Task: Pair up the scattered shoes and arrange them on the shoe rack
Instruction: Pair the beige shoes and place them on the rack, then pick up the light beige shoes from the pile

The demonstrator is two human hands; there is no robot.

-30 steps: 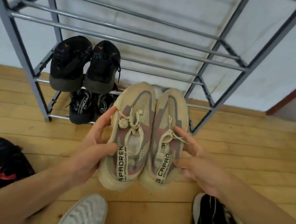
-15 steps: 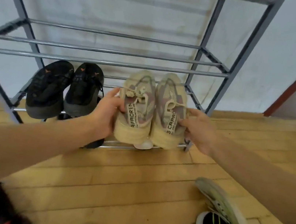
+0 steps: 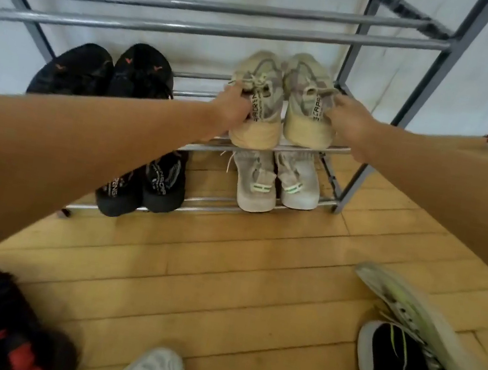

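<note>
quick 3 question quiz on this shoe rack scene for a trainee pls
1. True or false: the beige pair sits on the same shelf as a black pair.
2. What lies directly below the beige pair? A) a light grey pair B) a red boot C) nothing
3. Fill in: the left hand grips the left beige shoe and the right hand grips the ____ beige shoe.

Key
1. True; both rest on the second rack shelf from the bottom.
2. A; the light grey pair is on the bottom shelf, beside a black lettered pair.
3. right
</note>
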